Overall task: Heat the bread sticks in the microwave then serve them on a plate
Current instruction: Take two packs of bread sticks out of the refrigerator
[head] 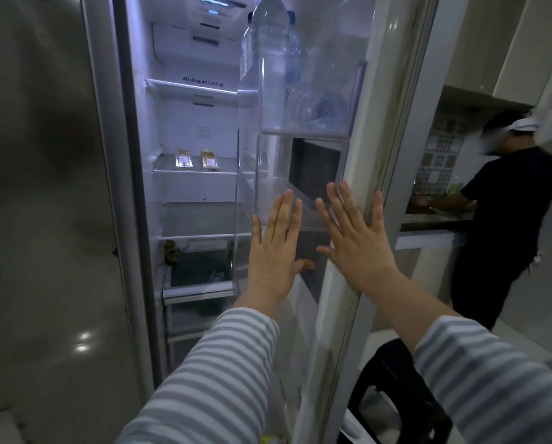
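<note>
Golden bread stick packs (pixel 184 159) lie on a fridge shelf (pixel 191 170), well beyond the flat, spread left hand (pixel 273 251) and right hand (pixel 356 240), both empty.

Grey and white stripes are seen on both sleeves (pixel 223 373). The two packets (pixel 184 159) are golden brown, the second person's shirt (pixel 508 200) black.

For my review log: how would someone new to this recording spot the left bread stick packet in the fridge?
Look inside the open fridge, at the glass shelf below the "All-Around Cooling" shelf edge. Two small orange-brown packets lie there side by side; the left bread stick packet is the one nearer the fridge's left wall.
</note>
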